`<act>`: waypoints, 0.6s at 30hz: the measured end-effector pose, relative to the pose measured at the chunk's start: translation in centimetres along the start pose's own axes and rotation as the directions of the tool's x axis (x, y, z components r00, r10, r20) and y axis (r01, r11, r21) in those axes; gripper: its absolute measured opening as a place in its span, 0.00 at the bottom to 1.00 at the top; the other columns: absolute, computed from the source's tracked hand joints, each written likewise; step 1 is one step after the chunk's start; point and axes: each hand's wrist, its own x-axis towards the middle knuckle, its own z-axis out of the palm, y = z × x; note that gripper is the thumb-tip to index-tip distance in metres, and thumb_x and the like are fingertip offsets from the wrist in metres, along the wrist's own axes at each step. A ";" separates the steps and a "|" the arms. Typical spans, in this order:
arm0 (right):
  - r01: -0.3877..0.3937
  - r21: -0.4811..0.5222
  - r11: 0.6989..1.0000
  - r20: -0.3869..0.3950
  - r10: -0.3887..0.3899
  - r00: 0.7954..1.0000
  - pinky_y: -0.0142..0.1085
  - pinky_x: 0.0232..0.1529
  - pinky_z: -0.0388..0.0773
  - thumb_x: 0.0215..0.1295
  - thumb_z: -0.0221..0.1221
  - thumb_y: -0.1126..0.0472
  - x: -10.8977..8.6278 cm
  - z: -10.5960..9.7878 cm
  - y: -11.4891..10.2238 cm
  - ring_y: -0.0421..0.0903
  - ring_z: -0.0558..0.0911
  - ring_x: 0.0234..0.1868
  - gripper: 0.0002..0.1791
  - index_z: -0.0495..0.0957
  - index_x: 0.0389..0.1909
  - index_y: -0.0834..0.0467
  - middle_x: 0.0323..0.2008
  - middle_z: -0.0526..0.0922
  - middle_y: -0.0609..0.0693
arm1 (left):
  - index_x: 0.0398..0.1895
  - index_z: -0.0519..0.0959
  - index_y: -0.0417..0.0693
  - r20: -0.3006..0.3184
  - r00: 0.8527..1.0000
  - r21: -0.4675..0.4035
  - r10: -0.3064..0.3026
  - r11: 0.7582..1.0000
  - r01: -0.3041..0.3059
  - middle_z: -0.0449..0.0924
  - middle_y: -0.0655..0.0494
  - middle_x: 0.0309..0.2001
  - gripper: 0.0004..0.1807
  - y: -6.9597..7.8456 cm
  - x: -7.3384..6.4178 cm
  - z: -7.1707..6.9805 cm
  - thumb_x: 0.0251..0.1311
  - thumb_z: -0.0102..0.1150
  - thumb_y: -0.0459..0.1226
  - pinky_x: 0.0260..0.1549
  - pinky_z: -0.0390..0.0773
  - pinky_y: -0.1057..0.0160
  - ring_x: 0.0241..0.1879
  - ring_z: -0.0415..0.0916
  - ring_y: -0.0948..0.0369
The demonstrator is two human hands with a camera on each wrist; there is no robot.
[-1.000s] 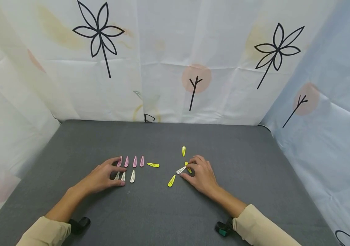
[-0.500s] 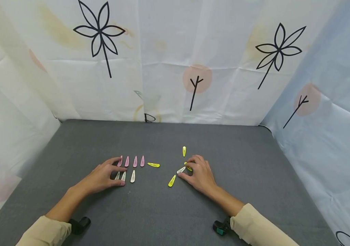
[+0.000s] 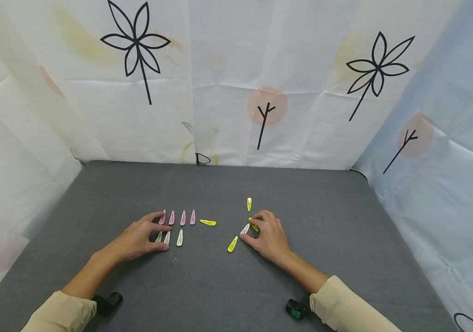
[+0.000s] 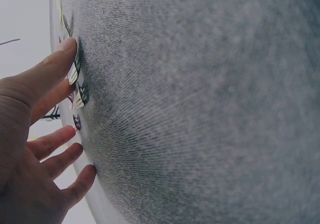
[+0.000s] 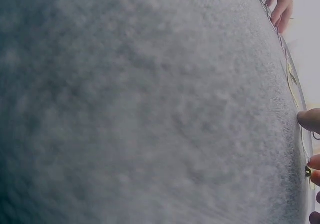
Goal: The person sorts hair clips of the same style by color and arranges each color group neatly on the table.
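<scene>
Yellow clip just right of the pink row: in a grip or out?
Out: in the head view, the yellow clip lies on the grey table, apart from both the left hand and the right hand.

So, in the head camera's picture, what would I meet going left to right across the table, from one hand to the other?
Left hand → three fully visible pink clips → sideways yellow clip → slanted yellow clip → white clip in the right fingers → right hand.
</scene>
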 end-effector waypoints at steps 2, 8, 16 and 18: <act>-0.003 0.025 1.000 0.012 0.003 1.000 0.53 0.51 0.70 0.50 0.76 0.50 0.1 -0.1 0.1 0.54 0.74 0.57 0.24 0.87 0.44 0.61 0.45 0.81 0.52 | 0.54 0.85 0.46 0.001 1.000 0.001 0.000 1.000 0.000 0.66 0.34 0.68 0.30 0.0 0.0 0.0 0.49 0.76 0.49 0.57 0.63 0.30 0.66 0.64 0.35; 0.015 0.074 0.997 0.049 -0.019 0.999 0.55 0.54 0.69 0.51 0.75 0.52 0.4 -0.3 0.1 0.54 0.73 0.60 0.23 0.87 0.44 0.61 0.47 0.80 0.52 | 0.54 0.85 0.45 -0.007 1.000 0.004 -0.005 1.000 0.005 0.66 0.34 0.68 0.29 0.1 -0.1 0.0 0.48 0.76 0.48 0.57 0.62 0.29 0.66 0.64 0.35; 0.062 0.100 0.993 0.075 -0.070 0.995 0.57 0.56 0.68 0.52 0.75 0.51 1.8 -0.4 -0.7 0.54 0.71 0.63 0.21 0.86 0.43 0.60 0.51 0.79 0.53 | 0.54 0.85 0.46 -0.004 1.000 0.000 -0.011 1.000 0.011 0.65 0.34 0.68 0.29 0.2 -0.1 0.0 0.49 0.76 0.48 0.57 0.61 0.29 0.66 0.63 0.35; 0.090 0.111 0.990 0.097 -0.100 0.990 0.58 0.57 0.68 0.53 0.74 0.51 2.3 -0.3 -1.2 0.54 0.70 0.63 0.22 0.86 0.44 0.60 0.52 0.79 0.53 | 0.54 0.84 0.46 0.000 1.000 0.001 -0.014 1.000 0.014 0.65 0.34 0.68 0.29 0.2 -0.1 0.0 0.49 0.76 0.49 0.57 0.61 0.29 0.66 0.63 0.35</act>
